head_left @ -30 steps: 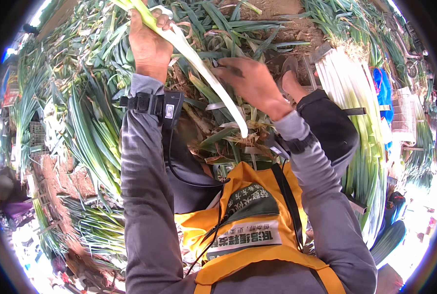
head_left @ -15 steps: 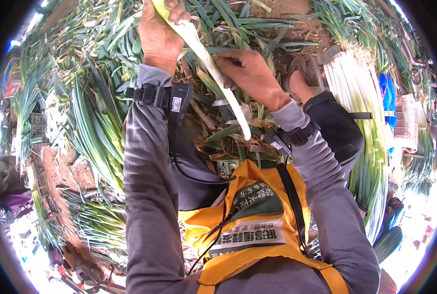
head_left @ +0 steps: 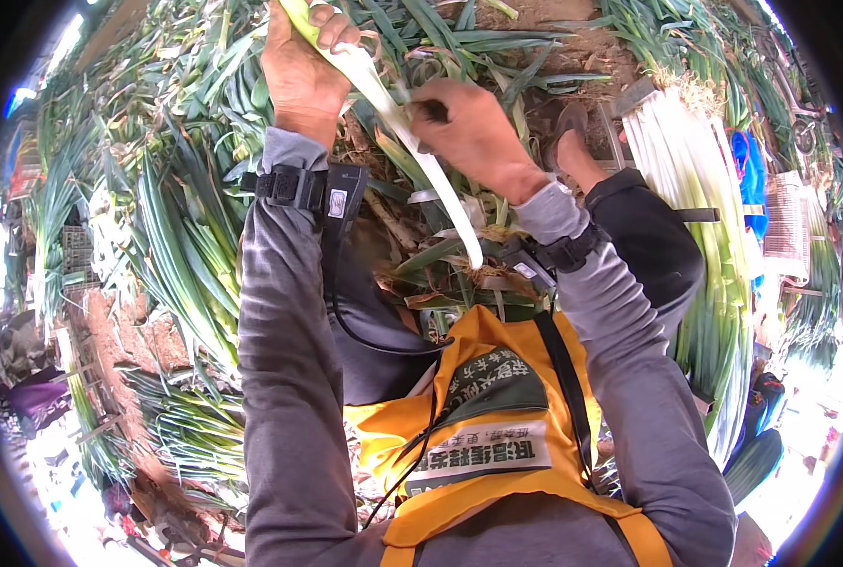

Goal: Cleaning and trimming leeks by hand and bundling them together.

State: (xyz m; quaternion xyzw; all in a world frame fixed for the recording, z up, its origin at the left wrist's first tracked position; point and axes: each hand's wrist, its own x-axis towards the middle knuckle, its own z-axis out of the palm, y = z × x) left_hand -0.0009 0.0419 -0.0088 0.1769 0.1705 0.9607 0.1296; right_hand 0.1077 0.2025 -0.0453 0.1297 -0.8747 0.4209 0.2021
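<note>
A single green onion (head_left: 446,194) with a long white stalk hangs slanted in front of me, its tip down and to the right. My left hand (head_left: 305,80) is closed around its greener upper part. Beside the middle of the stalk, my right hand (head_left: 473,132) has its fingers curled in a pinch. Whatever thin piece may be between those fingertips is hidden. Beneath the stalk lie loose leaves and brownish peelings (head_left: 440,293).
A thick bunch of white-stalked green onions (head_left: 672,151), roots at the far end, lies on the right. Green onion heaps (head_left: 180,227) cover the left and far ground. A yellow apron (head_left: 497,397) spans my lap. A red wire crate (head_left: 785,227) stands at far right.
My right hand has shifted slightly up and to the left along the stalk. The left hand and the green onion have moved a little to the left.
</note>
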